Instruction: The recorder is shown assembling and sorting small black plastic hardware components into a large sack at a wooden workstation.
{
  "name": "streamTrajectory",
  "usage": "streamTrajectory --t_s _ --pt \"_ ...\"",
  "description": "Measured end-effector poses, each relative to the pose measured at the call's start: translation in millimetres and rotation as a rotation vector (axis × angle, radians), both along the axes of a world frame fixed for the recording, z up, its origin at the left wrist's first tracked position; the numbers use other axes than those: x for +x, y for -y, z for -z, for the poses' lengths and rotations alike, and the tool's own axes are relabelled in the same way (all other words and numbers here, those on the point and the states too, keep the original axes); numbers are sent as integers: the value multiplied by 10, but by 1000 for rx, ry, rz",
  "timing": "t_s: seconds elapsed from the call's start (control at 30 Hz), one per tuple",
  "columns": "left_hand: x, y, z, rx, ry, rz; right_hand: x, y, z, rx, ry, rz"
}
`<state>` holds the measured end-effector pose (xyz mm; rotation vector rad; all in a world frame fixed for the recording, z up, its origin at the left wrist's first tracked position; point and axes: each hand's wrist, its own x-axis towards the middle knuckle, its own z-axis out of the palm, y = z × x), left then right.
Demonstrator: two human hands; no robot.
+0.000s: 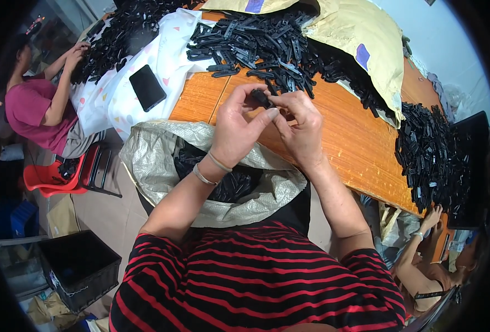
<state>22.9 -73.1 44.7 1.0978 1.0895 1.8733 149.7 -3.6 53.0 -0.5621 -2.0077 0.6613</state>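
Where the fingertips of two hands meet above the worktop (344,146), one black part (260,98) is held, just on the near side of the centre pile (256,41). The left hand (239,119) has a narrow grip, with its fingertips on the part; the right hand (300,122) has a likewise narrow grip, pinching the same part with thumb and fingers. Two bands (220,163) encircle the left wrist. Three main piles of black pieces are visible: the centre pile, the left pile (120,41) and the right pile (425,149); their pieces overlap and cannot be counted individually. One phone (147,88) lies on one patterned sheet (98,108), left of the centre pile. One woven sack (156,182), with dark contents, sits below the forearms. One red chair (54,180) and one black crate (93,282) stand at left. Two co-workers are present: one at left (40,108), one at lower right (422,274).
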Motion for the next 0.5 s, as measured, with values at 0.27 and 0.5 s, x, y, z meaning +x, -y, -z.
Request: streamTrajectory --t_s 0.27,0.5 --pt "-81 105 -64 61 -599 -185 9 -4 95 -362 -31 -187" --pt "-44 270 -163 -144 -252 -63 -123 135 242 -330 -10 -166"
